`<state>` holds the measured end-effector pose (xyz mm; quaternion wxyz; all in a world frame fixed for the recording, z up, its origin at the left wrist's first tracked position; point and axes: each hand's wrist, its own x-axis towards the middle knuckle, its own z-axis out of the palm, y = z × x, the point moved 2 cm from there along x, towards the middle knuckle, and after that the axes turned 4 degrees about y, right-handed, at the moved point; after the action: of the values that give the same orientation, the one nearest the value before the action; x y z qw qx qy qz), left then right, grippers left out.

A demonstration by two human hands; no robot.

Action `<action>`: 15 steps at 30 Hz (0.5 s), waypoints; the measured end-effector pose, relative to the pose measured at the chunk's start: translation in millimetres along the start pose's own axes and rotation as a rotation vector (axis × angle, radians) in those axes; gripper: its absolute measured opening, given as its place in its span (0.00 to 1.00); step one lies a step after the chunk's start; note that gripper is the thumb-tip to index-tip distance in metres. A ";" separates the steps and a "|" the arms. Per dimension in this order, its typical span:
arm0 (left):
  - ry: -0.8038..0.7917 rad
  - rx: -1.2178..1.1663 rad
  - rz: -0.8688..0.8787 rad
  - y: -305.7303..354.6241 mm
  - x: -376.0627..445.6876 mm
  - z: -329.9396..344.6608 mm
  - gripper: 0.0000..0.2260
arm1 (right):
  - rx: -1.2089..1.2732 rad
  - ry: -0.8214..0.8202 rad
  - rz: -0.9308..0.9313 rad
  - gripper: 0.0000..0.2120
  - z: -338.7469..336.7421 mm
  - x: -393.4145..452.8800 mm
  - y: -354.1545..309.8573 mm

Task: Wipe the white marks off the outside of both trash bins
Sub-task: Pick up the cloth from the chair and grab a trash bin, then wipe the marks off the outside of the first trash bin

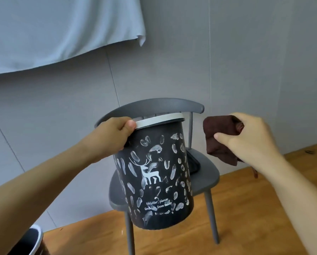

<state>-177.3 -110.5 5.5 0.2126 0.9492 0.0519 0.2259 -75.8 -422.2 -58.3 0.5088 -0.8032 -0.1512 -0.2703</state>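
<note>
left hand (115,134) grips the white rim of a black bin (154,173), held up in front of a grey chair (205,173). bin wall covered in white marks (155,149). right hand (249,138), to the right, clutches a brown cloth (221,137), apart from the bin. second bin (32,242) near left.

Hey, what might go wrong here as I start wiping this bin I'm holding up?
1. The left hand grips the black deer-print trash bin only at its white rim, in the air before the grey chair; pressing may twist it loose.
2. The brown cloth in the right hand may smear the white marks.
</note>
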 end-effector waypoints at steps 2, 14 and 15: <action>0.030 0.063 0.035 1.9 2.2 3.7 0.18 | 0.013 -0.005 -0.023 0.12 -1.0 -3.0 6.1; 0.011 0.709 0.429 7.7 28.4 -6.7 0.17 | 0.001 0.047 -0.345 0.18 50.4 -19.5 -23.7; -0.016 0.549 0.433 3.4 29.2 -3.9 0.15 | -0.002 0.064 -0.360 0.18 55.8 -18.9 -26.1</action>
<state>-153.1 -106.5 22.0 -0.1030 0.9618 -0.0937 0.2358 -88.9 -360.1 -69.0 0.4562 -0.7546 -0.2758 -0.3826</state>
